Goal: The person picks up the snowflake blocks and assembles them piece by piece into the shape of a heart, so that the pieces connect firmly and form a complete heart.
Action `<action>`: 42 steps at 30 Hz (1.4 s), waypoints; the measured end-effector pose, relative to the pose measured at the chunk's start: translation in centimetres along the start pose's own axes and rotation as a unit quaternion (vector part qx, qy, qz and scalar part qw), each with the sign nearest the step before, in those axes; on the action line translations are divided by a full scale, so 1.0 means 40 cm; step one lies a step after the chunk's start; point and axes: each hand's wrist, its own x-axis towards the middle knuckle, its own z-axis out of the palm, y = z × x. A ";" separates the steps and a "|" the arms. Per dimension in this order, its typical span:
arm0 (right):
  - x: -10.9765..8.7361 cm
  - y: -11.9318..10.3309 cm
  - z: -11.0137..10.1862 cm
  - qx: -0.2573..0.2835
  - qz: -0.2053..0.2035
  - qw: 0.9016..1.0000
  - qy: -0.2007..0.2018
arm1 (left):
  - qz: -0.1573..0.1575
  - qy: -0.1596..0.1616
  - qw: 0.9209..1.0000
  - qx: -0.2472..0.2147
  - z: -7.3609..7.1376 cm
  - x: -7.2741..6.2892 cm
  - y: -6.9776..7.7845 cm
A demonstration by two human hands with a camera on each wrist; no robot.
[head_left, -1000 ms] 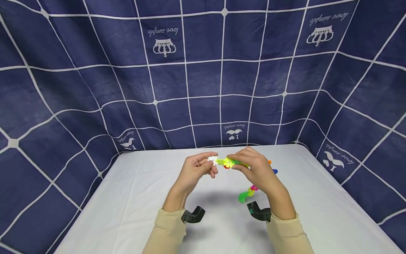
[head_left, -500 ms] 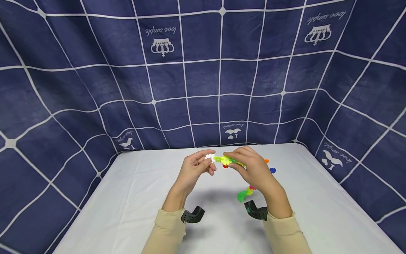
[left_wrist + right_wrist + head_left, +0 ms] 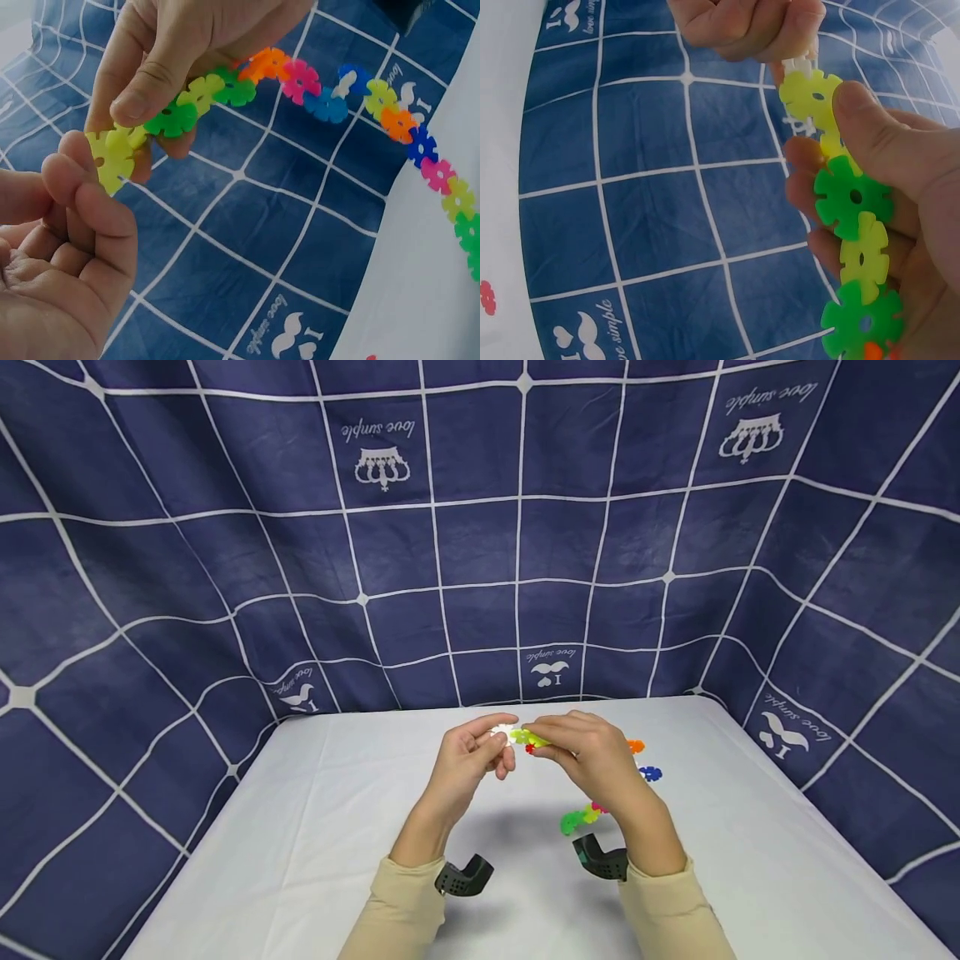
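My left hand point(image 3: 467, 758) pinches a white snowflake disc point(image 3: 501, 733) between thumb and index finger. A yellow disc point(image 3: 810, 94) at the end of a colourful chain of linked snowflake discs meets it. My right hand point(image 3: 596, 753) grips that end of the chain, its thumb over the yellow discs in the right wrist view. Green discs point(image 3: 853, 196) follow along the palm. In the left wrist view the chain runs on through orange point(image 3: 268, 65), pink point(image 3: 301, 81) and blue discs to a green disc point(image 3: 470, 236) at its far end. Fingers hide much of the white disc.
A small red disc point(image 3: 487, 298) lies on the white-covered table point(image 3: 337, 827). The chain's tail hangs right of and below my right hand, ending in a green disc point(image 3: 570, 822). A dark blue gridded curtain point(image 3: 480, 552) surrounds the table's back and sides.
My right fingers have moved left along the chain, closer to my left hand, covering more of the yellow discs. My left hand keeps pinching the white disc. The chain's tail has swayed slightly.
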 end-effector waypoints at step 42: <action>-0.014 0.031 -0.033 0.003 0.049 0.999 0.005 | -0.034 0.070 0.990 0.121 -0.069 0.070 -0.158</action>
